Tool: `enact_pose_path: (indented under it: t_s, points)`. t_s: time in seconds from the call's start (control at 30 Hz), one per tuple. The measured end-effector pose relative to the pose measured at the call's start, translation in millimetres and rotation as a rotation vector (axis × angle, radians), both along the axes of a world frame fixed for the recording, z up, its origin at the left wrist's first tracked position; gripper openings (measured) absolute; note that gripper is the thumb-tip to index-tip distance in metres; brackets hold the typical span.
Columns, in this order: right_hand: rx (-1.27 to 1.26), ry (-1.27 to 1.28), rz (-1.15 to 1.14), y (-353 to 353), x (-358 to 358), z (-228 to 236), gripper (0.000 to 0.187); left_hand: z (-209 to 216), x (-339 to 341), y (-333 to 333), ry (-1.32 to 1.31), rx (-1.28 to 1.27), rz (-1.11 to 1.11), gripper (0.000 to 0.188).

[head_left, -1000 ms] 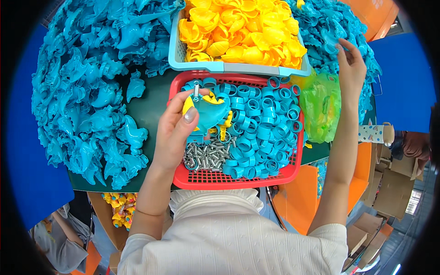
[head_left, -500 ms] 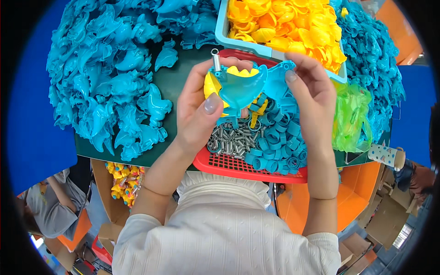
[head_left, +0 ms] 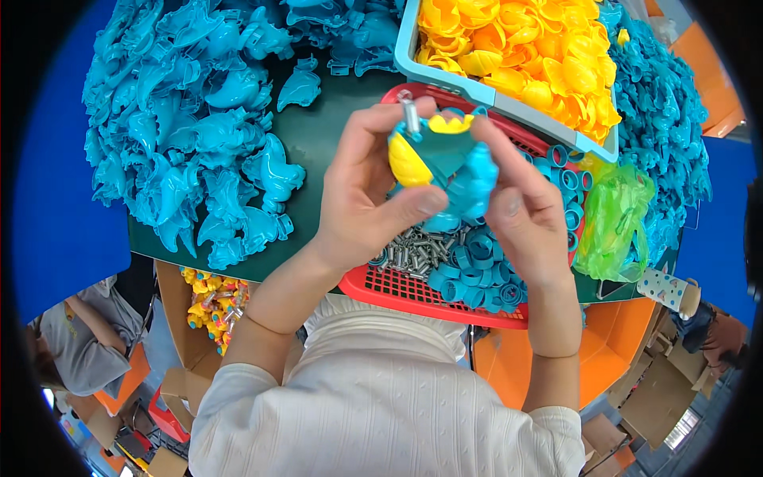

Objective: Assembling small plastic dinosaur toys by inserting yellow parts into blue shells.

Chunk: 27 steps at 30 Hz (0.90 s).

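While inspecting the area above the red basket, observed a blue-and-yellow part raised in both hands near the middle of the scene. Noted the left hand closed around the left side of the part, with thumb laid against the near end of the yellow section. Noted also a metal spring standing slightly tilted at the part's far left edge. Found the right hand with thumb and fingers curled in on a blue shell at the part's right side. Unable to tell, owing to blur, whether fully joined. Recorded small silver springs and blue rings in the red basket, below the hands. Sighted, at the far right, a light blue basket heaped with yellow shells. Logged a large blue heap to the left on the dark green table, with one loose blue piece just right of it, and a green plastic bag to the right of the red basket.
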State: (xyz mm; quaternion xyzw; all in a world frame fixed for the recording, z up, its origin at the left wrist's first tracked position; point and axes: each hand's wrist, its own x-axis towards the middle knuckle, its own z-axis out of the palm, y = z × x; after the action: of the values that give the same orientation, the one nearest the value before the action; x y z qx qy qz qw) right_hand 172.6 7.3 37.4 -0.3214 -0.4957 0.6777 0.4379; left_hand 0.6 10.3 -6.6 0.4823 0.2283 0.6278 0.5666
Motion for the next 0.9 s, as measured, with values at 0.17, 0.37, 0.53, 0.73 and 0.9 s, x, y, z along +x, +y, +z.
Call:
enact_pose_path:
  t_s: [0.17, 0.37, 0.53, 0.73, 0.9]
  points:
    - [0.239, -0.087, -0.022, 3, -5, -4, 0.050, -5, 2, 3, 0.098, 0.114, 0.056, 0.065]
    - [0.494, -0.290, -0.136, 2, -10, -11, 0.059, 0, 2, 4, 0.111, 0.098, 0.056, 0.056]
    - [0.267, -0.072, -0.197, -3, -13, -8, 0.069, 5, 0, 0, 0.158, 0.056, 0.005, 0.057]
    - [0.286, -0.194, -0.160, -7, -10, -8, 0.065, 1, 0, 1, 0.176, 0.112, 0.024, 0.057]
    - [0.264, -0.138, -0.204, -5, -9, -2, 0.064, 0, 3, 3, 0.130, 0.141, 0.035, 0.054]
